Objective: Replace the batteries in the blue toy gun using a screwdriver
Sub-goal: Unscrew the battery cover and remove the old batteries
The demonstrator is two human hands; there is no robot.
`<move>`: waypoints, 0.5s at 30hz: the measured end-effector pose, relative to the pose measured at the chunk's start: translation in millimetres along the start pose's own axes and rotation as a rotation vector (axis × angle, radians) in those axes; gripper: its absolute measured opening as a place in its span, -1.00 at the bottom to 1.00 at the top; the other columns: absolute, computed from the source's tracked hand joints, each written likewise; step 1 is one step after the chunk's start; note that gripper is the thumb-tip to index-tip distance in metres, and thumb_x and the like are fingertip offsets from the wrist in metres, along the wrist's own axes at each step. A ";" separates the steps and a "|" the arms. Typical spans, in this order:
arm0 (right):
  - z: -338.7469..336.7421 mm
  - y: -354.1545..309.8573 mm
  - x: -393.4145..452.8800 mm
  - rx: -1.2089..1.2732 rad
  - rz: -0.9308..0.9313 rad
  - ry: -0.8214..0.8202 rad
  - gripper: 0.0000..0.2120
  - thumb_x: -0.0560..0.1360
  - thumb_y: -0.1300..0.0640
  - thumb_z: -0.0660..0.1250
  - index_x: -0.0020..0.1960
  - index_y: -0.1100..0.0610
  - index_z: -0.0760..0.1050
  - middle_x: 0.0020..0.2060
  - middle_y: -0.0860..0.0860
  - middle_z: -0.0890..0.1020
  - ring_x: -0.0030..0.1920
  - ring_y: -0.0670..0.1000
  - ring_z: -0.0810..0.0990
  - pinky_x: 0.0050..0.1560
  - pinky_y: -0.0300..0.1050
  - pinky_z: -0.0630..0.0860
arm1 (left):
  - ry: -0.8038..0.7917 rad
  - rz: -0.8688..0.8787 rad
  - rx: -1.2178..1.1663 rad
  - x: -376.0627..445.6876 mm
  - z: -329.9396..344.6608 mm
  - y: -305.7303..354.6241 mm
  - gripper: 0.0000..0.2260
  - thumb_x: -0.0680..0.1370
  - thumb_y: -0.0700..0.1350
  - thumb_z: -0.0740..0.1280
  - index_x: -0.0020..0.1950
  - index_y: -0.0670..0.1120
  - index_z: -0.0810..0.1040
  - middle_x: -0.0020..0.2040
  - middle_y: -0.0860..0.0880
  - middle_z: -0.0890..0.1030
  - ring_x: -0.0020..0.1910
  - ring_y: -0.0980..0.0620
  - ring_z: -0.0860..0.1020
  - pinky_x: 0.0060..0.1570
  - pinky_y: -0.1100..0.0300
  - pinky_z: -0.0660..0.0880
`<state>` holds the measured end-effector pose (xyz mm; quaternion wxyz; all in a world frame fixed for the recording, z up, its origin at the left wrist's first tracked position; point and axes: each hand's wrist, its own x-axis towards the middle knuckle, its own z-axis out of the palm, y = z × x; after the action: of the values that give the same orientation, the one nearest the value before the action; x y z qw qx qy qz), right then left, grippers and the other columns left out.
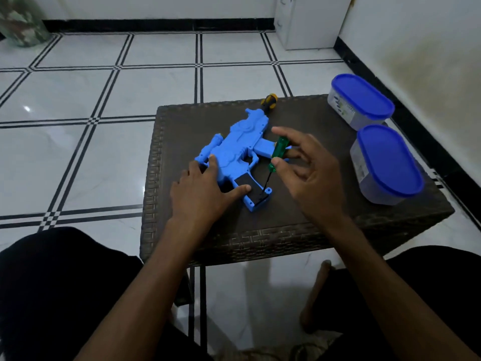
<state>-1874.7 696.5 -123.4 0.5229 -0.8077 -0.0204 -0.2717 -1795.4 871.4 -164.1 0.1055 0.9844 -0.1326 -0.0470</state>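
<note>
Right now the right hand (309, 168) pinches the green screwdriver (276, 157) — shaft slanting down-left into the blue toy gun (234, 152) grip's base — while the left hand (203, 188) lies flat on it, grasping nothing.

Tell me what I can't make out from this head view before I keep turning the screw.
- Screw head: too small and dark under the tip of the green screwdriver, at the grip of the toy gun.
- Battery cover: partly hidden by the left hand.
- Second screwdriver: its shaft hidden behind the gun.
- Container contents: blurred through cloudy walls.
- Right hand: its grip partly hidden by its own fingers.
</note>
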 end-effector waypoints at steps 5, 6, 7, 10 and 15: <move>-2.1 -1.7 0.1 0.027 -0.059 -0.077 -0.60 0.48 0.44 0.34 0.28 0.19 0.53 0.08 0.07 0.56 0.07 0.05 0.63 0.04 -0.18 0.61 | 0.041 0.008 -0.023 0.6 -8.0 5.8 -0.09 0.34 0.52 0.14 0.56 0.06 0.06 0.53 -0.17 0.05 0.43 -0.25 0.19 0.33 -0.11 0.26; -1.5 -2.6 0.7 0.024 -0.072 -0.089 -0.60 0.48 0.45 0.34 0.28 0.21 0.53 0.09 0.08 0.57 0.08 0.02 0.64 0.06 -0.20 0.60 | 0.035 0.025 -0.045 4.2 -8.8 7.5 -0.08 0.35 0.51 0.16 0.57 0.07 0.02 0.55 -0.16 -0.02 0.47 -0.24 0.13 0.36 -0.12 0.23; -0.6 -4.5 1.0 0.016 -0.087 -0.102 -0.60 0.48 0.46 0.33 0.28 0.22 0.53 0.10 0.09 0.58 0.10 -0.01 0.64 0.07 -0.22 0.59 | 0.018 0.047 -0.067 7.3 -9.9 8.9 -0.08 0.35 0.50 0.19 0.57 0.08 0.00 0.57 -0.14 -0.06 0.51 -0.21 0.07 0.39 -0.12 0.20; -0.5 -6.4 3.2 0.009 -0.107 -0.138 -0.61 0.46 0.49 0.32 0.25 0.24 0.55 0.10 0.08 0.60 0.13 -0.03 0.63 0.08 -0.22 0.59 | -0.059 0.074 -0.115 16.3 -9.1 11.1 -0.09 0.32 0.48 0.26 0.55 0.10 0.08 0.58 -0.09 -0.02 0.53 -0.13 0.02 0.39 -0.08 0.22; -2.5 -6.1 2.4 0.040 -0.092 -0.138 -0.70 0.44 0.34 0.46 0.15 0.22 0.59 0.05 0.07 0.61 0.09 0.04 0.63 0.04 -0.14 0.61 | -0.020 0.071 -0.144 19.7 -4.8 9.6 -0.04 0.21 0.51 0.18 0.53 0.09 0.19 0.54 -0.10 0.12 0.49 -0.14 0.07 0.34 -0.06 0.29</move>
<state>-1875.7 696.5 -116.4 0.5234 -0.8119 -0.0989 -0.2388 -1778.3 857.9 -158.6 0.1763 0.9685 -0.1646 -0.0627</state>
